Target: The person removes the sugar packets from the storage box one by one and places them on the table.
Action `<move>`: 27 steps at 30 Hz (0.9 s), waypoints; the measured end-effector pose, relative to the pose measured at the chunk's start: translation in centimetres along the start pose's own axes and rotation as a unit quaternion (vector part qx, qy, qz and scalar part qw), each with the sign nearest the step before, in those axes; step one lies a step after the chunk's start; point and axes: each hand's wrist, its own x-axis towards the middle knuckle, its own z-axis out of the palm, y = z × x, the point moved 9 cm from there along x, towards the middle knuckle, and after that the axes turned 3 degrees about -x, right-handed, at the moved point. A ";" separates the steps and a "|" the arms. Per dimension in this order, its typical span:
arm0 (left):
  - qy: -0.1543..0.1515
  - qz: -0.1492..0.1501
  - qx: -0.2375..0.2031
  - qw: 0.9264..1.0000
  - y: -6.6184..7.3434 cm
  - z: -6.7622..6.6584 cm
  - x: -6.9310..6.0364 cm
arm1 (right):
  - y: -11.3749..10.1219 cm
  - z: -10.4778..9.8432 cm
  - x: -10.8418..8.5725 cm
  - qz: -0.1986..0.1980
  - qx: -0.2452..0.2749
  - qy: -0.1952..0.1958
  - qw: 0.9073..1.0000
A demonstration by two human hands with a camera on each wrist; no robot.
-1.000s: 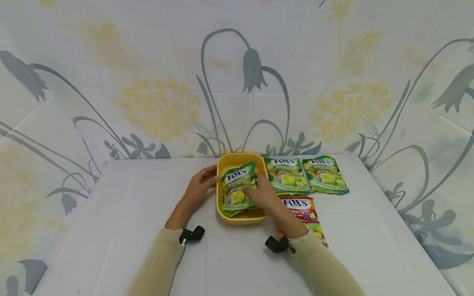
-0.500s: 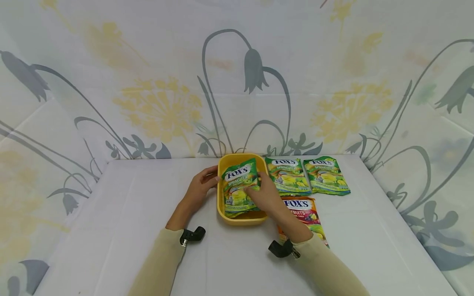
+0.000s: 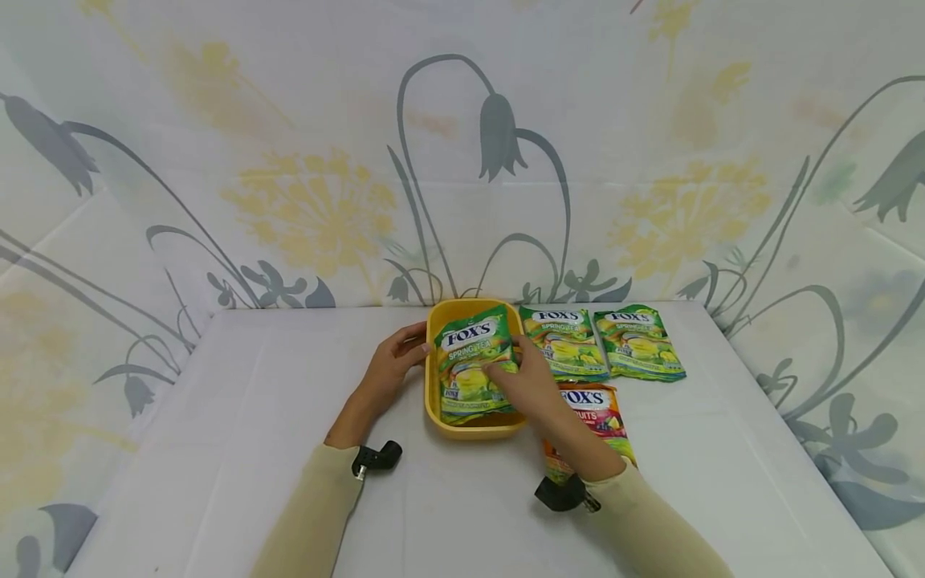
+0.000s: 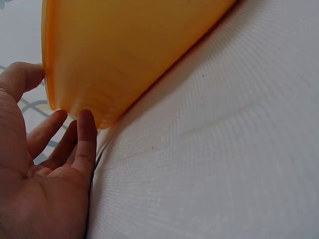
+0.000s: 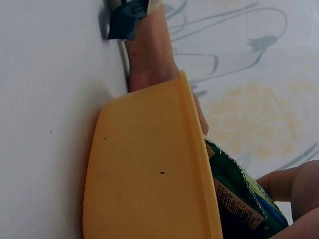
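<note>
In the head view, a green Fox's Spring Tea candy bag [image 3: 471, 357] lies slanted in the yellow plastic basket [image 3: 477, 432]. My right hand [image 3: 531, 384] pinches its right edge, thumb on the printed front and fingers behind. The right wrist view shows the bag's barcoded back [image 5: 238, 203] rising above the basket's rim. At the basket's left side, my left hand [image 3: 390, 368] touches it. From the left wrist, the thumb meets the rim and relaxed fingertips [image 4: 85, 119] lie against the outer wall. Whether another bag lies beneath the held one, I cannot tell.
Two more green candy bags lie flat right of the basket, a nearer one [image 3: 567, 345] and a farther one [image 3: 639, 343]. An orange Fox's Fruits candy bag [image 3: 596, 417] sits below them, partly under my right forearm. A flowered cloth backdrop [image 3: 462, 177] rises behind the white table [image 3: 253, 449].
My right hand has moved slightly right, drawing the held candy bag up and right, closer to the basket's right side. The left hand stays at the basket's left side.
</note>
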 end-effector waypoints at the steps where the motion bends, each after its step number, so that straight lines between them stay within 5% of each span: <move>1: 0.001 -0.001 0.002 1.000 0.0 0.0 0.0 | 0.1 0.0 0.0 0.003 0.004 -0.001 1.000; 27: -0.005 0.002 0.002 1.000 0.3 0.1 -0.1 | 2.1 -2.7 -0.8 0.029 0.079 -0.033 0.996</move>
